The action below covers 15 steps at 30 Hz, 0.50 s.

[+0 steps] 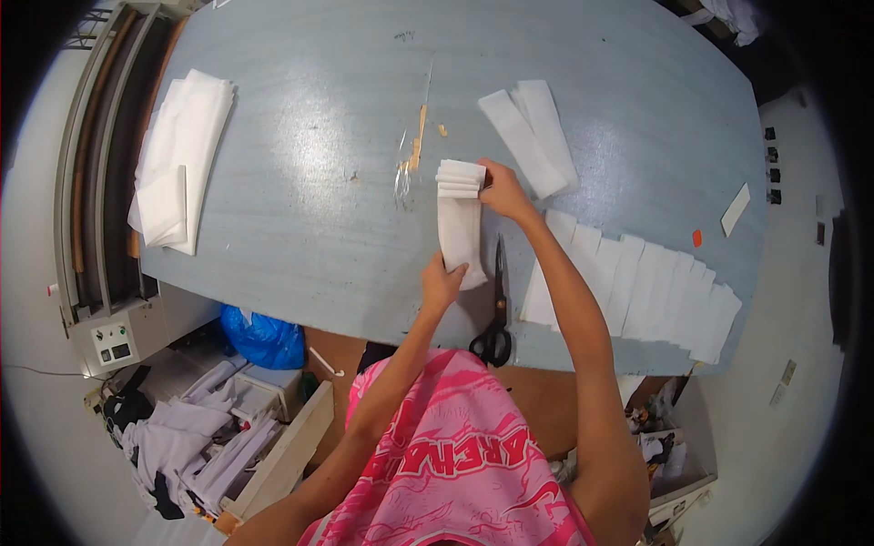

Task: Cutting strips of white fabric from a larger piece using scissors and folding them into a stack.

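A white folded strip of fabric or interfacing [460,237] lies over the blue-grey table [328,136], its top end folded into short layers. My left hand [444,282] grips its lower end, and my right hand [499,189] pinches the folded top end. Black-handled scissors [493,344] lie just right of it at the table's front edge, blades pointing away from me. A fanned row of white pieces [637,287] lies at the right, and two white strips [537,136] lie farther back. A stack of folded white material [187,155] sits at the left.
A roller machine with a control box [116,341] stands along the left. A blue plastic bag [262,337] and bins of white cloth [191,428] sit below the table's edge. A small orange piece [697,237] and a white offcut [735,209] lie at the table's right.
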Each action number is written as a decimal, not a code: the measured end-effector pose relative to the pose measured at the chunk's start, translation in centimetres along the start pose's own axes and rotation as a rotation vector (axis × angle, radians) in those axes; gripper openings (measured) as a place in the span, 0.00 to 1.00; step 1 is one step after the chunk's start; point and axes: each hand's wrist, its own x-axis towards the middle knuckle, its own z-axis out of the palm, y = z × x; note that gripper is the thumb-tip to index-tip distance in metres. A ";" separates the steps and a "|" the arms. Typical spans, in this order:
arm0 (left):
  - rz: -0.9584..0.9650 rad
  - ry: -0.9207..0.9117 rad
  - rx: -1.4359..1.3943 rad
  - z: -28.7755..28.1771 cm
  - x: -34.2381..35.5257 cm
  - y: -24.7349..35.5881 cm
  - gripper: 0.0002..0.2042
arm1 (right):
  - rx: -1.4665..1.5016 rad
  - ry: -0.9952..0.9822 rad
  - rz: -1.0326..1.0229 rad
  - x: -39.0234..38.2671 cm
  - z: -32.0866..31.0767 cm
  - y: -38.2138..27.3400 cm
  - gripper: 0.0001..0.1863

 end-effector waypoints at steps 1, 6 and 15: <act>0.044 -0.077 -0.195 -0.3 0.7 1.1 0.21 | -0.006 -0.002 -0.010 0.6 -1.6 -0.9 0.17; -0.191 -0.272 -0.614 1.6 3.7 11.5 0.25 | 0.317 -0.011 -0.025 4.5 -11.8 -3.2 0.22; -0.315 -0.132 -0.980 12.9 9.7 20.0 0.15 | 0.206 -0.112 0.150 15.1 -16.3 0.4 0.24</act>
